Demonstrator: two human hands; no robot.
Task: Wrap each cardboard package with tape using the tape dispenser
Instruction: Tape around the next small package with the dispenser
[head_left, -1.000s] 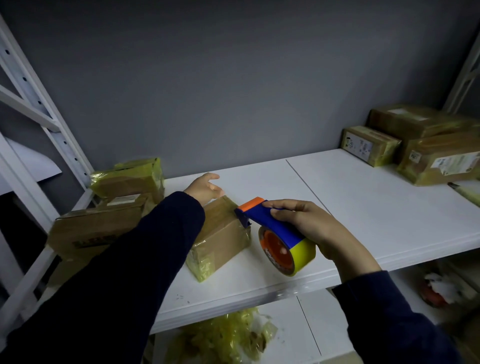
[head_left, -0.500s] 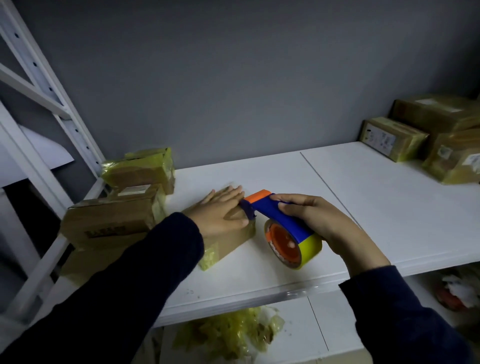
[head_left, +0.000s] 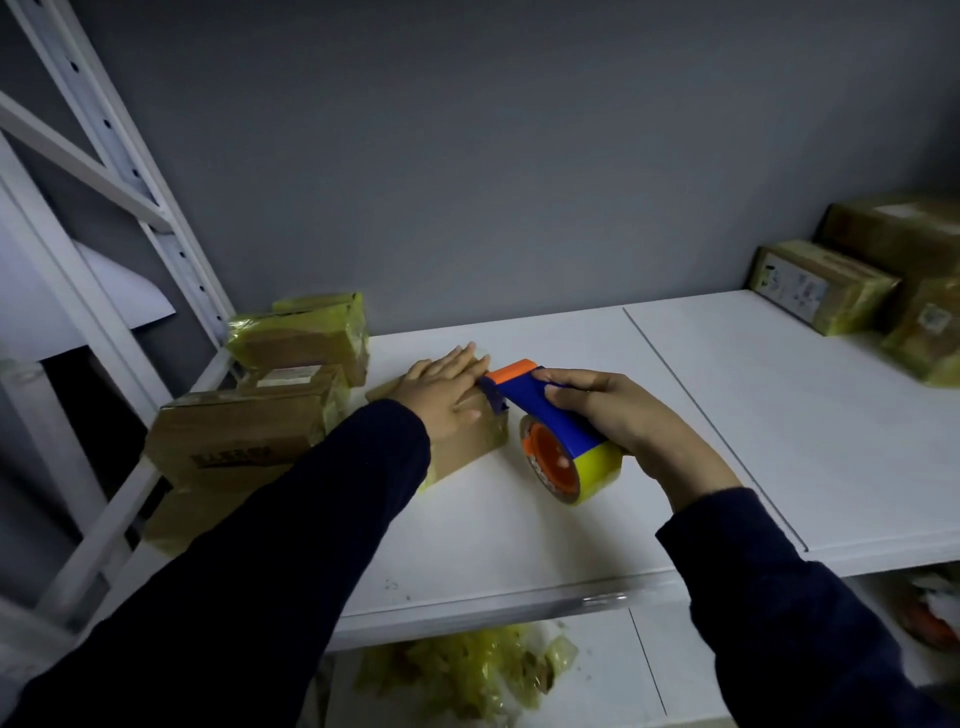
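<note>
One brown cardboard package (head_left: 470, 441), yellow-taped at its near end, is pressed beneath the flat, straight-fingered left hand (head_left: 447, 387). One blue, orange-tipped tape dispenser (head_left: 540, 408) carrying a yellow roll (head_left: 597, 467) is gripped by the curled right hand (head_left: 608, 415). The dispenser is aimed lengthwise at the left fingertips and meets the package. At least three stacked packages (head_left: 234, 436) sit left of the left hand, and three distant packages (head_left: 826, 286) lie well right of the right hand.
</note>
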